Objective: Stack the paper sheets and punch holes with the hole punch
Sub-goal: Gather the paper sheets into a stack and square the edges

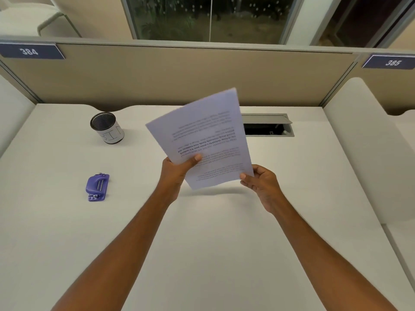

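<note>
Both my hands hold up a stack of white paper sheets above the middle of the white desk. The printed text on them faces me upside down, and the stack tilts to the left. My left hand grips the lower left edge with the thumb on top. My right hand pinches the lower right corner. The purple hole punch lies flat on the desk, well to the left of my left hand, with nothing touching it.
A black mesh cup with a white label stands at the back left of the desk. An open cable hatch sits behind the paper on the right. Beige partition panels close the desk's far side.
</note>
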Demonstrator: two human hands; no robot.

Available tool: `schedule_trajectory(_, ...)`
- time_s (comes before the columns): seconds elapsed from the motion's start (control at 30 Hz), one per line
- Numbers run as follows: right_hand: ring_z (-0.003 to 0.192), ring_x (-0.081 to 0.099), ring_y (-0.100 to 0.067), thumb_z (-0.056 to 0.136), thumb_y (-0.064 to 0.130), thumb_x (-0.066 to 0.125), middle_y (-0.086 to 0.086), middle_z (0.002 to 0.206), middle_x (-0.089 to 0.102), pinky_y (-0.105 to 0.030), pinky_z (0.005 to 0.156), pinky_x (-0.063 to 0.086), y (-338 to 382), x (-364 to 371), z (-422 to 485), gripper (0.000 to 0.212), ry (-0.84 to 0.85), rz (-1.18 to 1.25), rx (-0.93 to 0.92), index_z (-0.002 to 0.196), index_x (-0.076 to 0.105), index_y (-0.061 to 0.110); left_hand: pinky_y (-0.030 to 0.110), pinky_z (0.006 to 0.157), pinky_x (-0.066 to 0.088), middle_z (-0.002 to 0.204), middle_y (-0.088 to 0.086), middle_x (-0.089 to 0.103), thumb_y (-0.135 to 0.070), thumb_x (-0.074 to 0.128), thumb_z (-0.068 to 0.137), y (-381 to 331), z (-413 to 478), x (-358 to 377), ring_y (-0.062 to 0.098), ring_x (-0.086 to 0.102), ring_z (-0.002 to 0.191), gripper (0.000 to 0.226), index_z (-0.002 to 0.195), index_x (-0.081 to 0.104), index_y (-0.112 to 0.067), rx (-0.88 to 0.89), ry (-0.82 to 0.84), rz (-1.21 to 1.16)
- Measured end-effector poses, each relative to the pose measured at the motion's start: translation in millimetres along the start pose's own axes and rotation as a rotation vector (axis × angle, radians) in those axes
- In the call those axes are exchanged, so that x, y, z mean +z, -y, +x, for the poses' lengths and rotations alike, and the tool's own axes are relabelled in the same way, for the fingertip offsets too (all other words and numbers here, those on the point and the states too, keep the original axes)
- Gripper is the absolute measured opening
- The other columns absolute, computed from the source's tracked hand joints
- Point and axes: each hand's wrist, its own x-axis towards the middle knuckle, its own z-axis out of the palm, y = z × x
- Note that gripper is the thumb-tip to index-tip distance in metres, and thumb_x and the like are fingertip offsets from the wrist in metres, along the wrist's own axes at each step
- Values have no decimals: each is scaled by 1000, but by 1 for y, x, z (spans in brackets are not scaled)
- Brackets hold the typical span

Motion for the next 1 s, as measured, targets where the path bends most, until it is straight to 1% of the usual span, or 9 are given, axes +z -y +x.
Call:
schedule_trajectory(0.17,112,75,-29,95,1,76,-11,124,78,-49,109,60,4,14,-2,29,-3,325,32,122,73,13,64,115,53,148,9,71,-6,82,95,0,0,9,36,66,139,53,139,69,-31,5,10,-251)
schedule_trajectory(0.3,128,69,-32,100,-4,66,-15,140,70,-52,110,57,12,39,-4,48,39,502,-8,144,61,14,63,113,55,148,8,71,-1,77,97,6,-5,26,35,67,137,54,140,68,-33,-5,10,-308)
schedule_trajectory(0.4,137,63,-38,99,-10,65,-23,152,63,-60,117,51,16,51,-2,53,7,569,-46,145,59,15,63,109,58,148,12,70,-1,76,98,12,-6,34,38,67,135,55,141,66,-34,-3,15,-332)
schedule_trajectory(0.47,136,65,-39,98,-12,67,-22,147,67,-59,113,54,19,52,0,52,-11,563,-64,142,61,16,60,105,61,147,12,71,-1,76,98,13,-6,35,37,69,133,55,141,66,-34,-2,27,-335)
schedule_trajectory(0.6,124,72,-31,96,-11,71,-13,133,76,-47,95,65,27,39,3,57,-31,491,-93,148,59,11,48,100,64,140,6,77,-5,78,98,5,2,12,27,74,129,42,132,74,-29,-55,-11,-353)
schedule_trajectory(0.7,122,75,-30,95,-9,73,-12,133,76,-48,96,65,34,21,4,51,-31,405,-124,139,67,16,44,98,63,129,3,81,-15,87,92,-8,12,-25,20,77,116,29,118,82,-25,-58,-60,-278)
schedule_trajectory(0.8,118,77,-28,94,-7,75,-9,129,78,-49,99,65,40,6,4,47,-44,305,-141,133,70,19,45,101,64,121,7,83,-31,102,71,-22,16,-55,23,79,109,42,107,83,-21,-27,-11,-69)
schedule_trajectory(0.9,111,79,-26,95,-3,76,-4,120,81,-48,98,66,44,-1,3,42,-70,175,-147,129,69,21,36,95,67,120,3,84,-36,101,72,-33,20,-64,24,82,108,49,115,82,-24,-22,98,220)
schedule_trajectory(1.0,104,80,-26,94,1,79,2,111,83,-45,96,66,43,-4,2,36,-106,50,-137,121,72,24,34,87,69,119,-6,84,-38,96,78,-37,23,-60,22,82,106,49,124,80,-30,-46,185,375)
